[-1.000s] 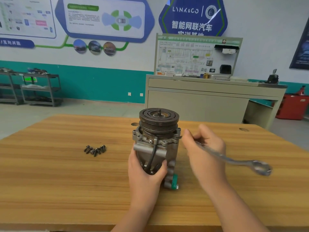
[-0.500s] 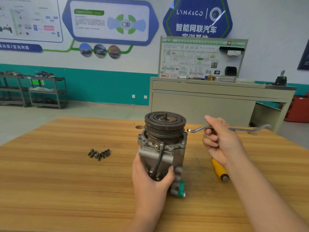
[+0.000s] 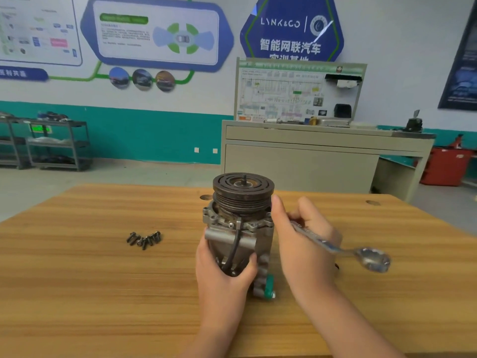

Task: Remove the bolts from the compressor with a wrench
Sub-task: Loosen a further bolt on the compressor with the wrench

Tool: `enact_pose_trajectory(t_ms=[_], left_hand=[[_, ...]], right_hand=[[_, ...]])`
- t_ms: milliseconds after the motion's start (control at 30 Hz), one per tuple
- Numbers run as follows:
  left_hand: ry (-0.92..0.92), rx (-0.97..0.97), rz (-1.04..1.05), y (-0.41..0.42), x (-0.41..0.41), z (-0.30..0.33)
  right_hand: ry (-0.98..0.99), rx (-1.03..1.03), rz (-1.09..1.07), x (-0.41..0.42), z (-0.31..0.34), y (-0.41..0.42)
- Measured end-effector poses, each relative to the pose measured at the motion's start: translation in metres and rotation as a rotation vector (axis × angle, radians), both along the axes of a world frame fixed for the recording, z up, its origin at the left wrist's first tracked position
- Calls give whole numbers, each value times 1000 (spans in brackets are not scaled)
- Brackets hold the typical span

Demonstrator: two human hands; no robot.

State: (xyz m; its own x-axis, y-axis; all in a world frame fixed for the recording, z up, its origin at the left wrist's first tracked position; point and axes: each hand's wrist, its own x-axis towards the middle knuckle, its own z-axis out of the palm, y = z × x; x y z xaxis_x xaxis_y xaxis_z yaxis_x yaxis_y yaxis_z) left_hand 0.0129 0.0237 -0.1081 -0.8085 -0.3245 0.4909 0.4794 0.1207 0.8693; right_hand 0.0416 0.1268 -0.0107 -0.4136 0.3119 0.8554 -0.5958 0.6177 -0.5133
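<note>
The compressor stands upright on the wooden desk, about midway between its left and right edges and nearer the far edge than the near one, with its dark grooved pulley on top. The left hand has a closed grip on the lower front of the body: the thumb is curled across the front just right of a black cable that runs down it, and the fingers wrap round the left side. The right hand is just right of the compressor, its grip closed round the shaft of one silver wrench; the forefinger is stretched up beside the pulley's right rim. The wrench's ring end sticks out to the right, clear of the desk, while its other end is hidden behind the hand by the compressor's top flange, so whether it sits on a bolt cannot be told. A green fitting shows at the compressor's base, lower right. Loose bolts lie in a small tight cluster on the desk, well to the left of the compressor; they overlap, roughly five or six, the exact count unclear. Two round holes mark the desk near its far edge, one just behind the compressor's left side, one toward the far right corner.
</note>
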Motion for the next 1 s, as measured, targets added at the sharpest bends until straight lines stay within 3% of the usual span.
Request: enact_pose_trajectory(t_ms=[100,233,300,400,533,633,767,1000], left_hand=[[-4,-13,12,0,1,0],[-2,-14,25,0,1,0],[-7,-20,29,0,1,0],[-13,-18,28,0,0,-1],[-16,0,25,0,-2,-2],[-19,6,30,0,-2,-3],[-25,-16,20,-1,-1,-2],[-13,-5,31,1,1,0]], right_hand=[[-85,-95,70,-1,-7,5],[-429,-754,711,-20,3,38],[-660,-908,908,-38,11,59],[-879,-909,1182,-65,19,68],[-860,-864,1371,-79,26,66],[-614,-907,1288,-72,26,68],[-333,-741,827,-51,22,62],[-207,-370,378,-16,8,29]])
